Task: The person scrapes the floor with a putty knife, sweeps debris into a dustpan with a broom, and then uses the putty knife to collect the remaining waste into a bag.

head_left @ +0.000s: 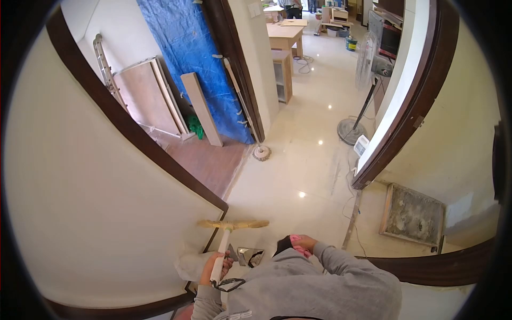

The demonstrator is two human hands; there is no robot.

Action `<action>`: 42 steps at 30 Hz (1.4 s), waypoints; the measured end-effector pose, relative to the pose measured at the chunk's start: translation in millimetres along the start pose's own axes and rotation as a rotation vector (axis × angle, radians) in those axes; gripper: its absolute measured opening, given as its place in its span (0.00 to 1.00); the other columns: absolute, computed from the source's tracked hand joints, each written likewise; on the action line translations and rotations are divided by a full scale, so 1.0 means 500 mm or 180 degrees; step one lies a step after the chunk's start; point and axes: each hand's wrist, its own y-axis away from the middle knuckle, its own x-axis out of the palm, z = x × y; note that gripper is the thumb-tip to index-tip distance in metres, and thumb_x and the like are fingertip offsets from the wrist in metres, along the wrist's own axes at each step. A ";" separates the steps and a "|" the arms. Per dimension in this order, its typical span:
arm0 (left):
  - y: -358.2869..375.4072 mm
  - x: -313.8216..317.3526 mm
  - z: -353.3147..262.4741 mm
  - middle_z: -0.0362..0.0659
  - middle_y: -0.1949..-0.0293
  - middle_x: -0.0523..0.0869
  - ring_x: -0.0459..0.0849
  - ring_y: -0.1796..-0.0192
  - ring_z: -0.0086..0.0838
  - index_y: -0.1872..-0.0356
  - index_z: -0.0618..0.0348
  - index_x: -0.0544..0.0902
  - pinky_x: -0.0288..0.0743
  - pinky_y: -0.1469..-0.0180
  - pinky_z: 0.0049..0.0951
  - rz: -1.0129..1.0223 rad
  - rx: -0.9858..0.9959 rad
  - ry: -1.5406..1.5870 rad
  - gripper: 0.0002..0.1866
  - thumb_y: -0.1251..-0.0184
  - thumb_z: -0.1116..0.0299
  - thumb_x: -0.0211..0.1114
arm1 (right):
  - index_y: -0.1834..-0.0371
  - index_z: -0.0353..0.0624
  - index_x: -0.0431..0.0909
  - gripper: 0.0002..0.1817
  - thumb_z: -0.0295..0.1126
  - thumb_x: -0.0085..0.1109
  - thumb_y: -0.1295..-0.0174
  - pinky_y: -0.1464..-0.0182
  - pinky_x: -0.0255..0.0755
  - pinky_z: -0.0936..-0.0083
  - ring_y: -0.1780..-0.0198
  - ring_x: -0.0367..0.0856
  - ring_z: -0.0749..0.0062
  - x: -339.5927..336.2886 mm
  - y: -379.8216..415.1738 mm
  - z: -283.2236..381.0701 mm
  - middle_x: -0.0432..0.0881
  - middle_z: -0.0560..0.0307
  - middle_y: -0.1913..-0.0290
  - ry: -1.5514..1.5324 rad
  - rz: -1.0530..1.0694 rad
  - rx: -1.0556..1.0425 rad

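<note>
My left hand (226,264) is wrapped round the white handle of a wide brush (221,250) with yellowish bristles, and a dark strap hangs from the handle's end. Just beyond those fingers shows a small grey blade (232,253). A shiny metal tray-like piece (250,257) lies close to it, and a pale plastic bag (191,262) is beside my wrist. Held near my chest, my right hand (305,243) has its fingers closed on a pink and black cloth item (288,244), partly hidden by the grey sleeve.
A mop (261,153) leans by the doorway near a blue tarp (181,58). On the right are a standing fan (352,130), a loose cable (352,208) and a dirty framed panel (413,216). Farther off stand wooden tables (284,33) and a person (294,10).
</note>
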 end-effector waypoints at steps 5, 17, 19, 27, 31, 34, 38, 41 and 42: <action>-0.006 0.001 -0.007 0.53 0.60 0.67 0.72 0.70 0.22 0.51 0.66 0.68 0.77 0.72 0.11 0.0099 -0.0254 0.0263 0.21 0.47 0.73 0.63 | 0.50 0.46 0.78 0.15 0.31 0.54 0.40 0.56 0.75 0.76 0.60 0.80 0.74 -0.099 -0.042 -0.092 0.83 0.56 0.57 -0.0664 0.0136 0.0755; -0.007 -0.031 -0.022 0.53 0.59 0.67 0.73 0.68 0.24 0.53 0.67 0.71 0.79 0.70 0.13 0.0142 -0.0223 0.0063 0.19 0.44 0.72 0.63 | 0.61 0.46 0.77 0.13 0.42 0.52 0.39 0.58 0.72 0.63 0.57 0.81 0.59 -0.080 -0.069 -0.083 0.82 0.51 0.61 0.4850 0.0878 -0.0032; 0.004 -0.027 -0.017 0.53 0.59 0.67 0.73 0.67 0.24 0.52 0.67 0.71 0.79 0.70 0.13 0.0123 -0.0206 0.0101 0.19 0.44 0.72 0.63 | 0.59 0.45 0.77 0.13 0.40 0.54 0.41 0.57 0.72 0.59 0.55 0.81 0.52 -0.078 -0.071 -0.088 0.82 0.48 0.59 0.4869 0.0905 0.0887; 0.045 -0.027 -0.006 0.51 0.62 0.69 0.74 0.71 0.22 0.49 0.65 0.68 0.76 0.72 0.12 -0.0023 -0.0114 -0.0098 0.22 0.45 0.71 0.64 | 0.66 0.43 0.79 0.07 0.29 0.56 0.47 0.66 0.75 0.72 0.71 0.81 0.70 -0.008 -0.034 -0.050 0.83 0.56 0.73 0.3646 0.0037 -0.0590; 0.039 -0.007 -0.007 0.50 0.62 0.69 0.74 0.70 0.22 0.50 0.67 0.68 0.76 0.72 0.11 -0.0013 -0.0122 -0.0032 0.22 0.45 0.71 0.64 | 0.68 0.42 0.80 0.06 0.29 0.57 0.47 0.65 0.74 0.74 0.71 0.79 0.75 0.005 -0.043 -0.098 0.82 0.56 0.76 0.2000 -0.0339 -0.1076; 0.038 -0.005 -0.008 0.50 0.62 0.69 0.74 0.70 0.22 0.50 0.67 0.68 0.77 0.72 0.11 0.0030 -0.0117 -0.0126 0.22 0.45 0.71 0.64 | 0.74 0.44 0.80 0.05 0.30 0.57 0.52 0.66 0.73 0.73 0.73 0.79 0.69 0.003 -0.024 -0.138 0.81 0.55 0.78 0.1238 -0.0584 -0.1294; 0.038 0.002 -0.009 0.50 0.62 0.69 0.74 0.70 0.22 0.50 0.66 0.68 0.77 0.72 0.11 0.0009 -0.0189 -0.0151 0.22 0.45 0.71 0.64 | 0.79 0.48 0.81 0.06 0.36 0.56 0.56 0.67 0.73 0.64 0.73 0.79 0.57 0.034 0.008 -0.069 0.82 0.53 0.77 0.3816 -0.1465 -0.0751; 0.024 -0.010 -0.017 0.50 0.61 0.69 0.74 0.70 0.22 0.51 0.67 0.69 0.79 0.71 0.12 0.0098 -0.0308 -0.0155 0.20 0.43 0.71 0.63 | 0.81 0.50 0.81 0.07 0.39 0.57 0.57 0.65 0.74 0.59 0.70 0.81 0.55 0.037 -0.016 -0.104 0.82 0.52 0.76 0.4279 -0.1837 -0.0683; 0.019 -0.016 -0.018 0.50 0.61 0.68 0.74 0.70 0.21 0.51 0.69 0.70 0.80 0.69 0.13 0.0170 -0.0354 -0.0121 0.19 0.41 0.71 0.61 | 0.82 0.50 0.81 0.07 0.39 0.58 0.58 0.65 0.73 0.58 0.70 0.81 0.54 0.035 -0.035 -0.130 0.82 0.52 0.76 0.4333 -0.2097 -0.0760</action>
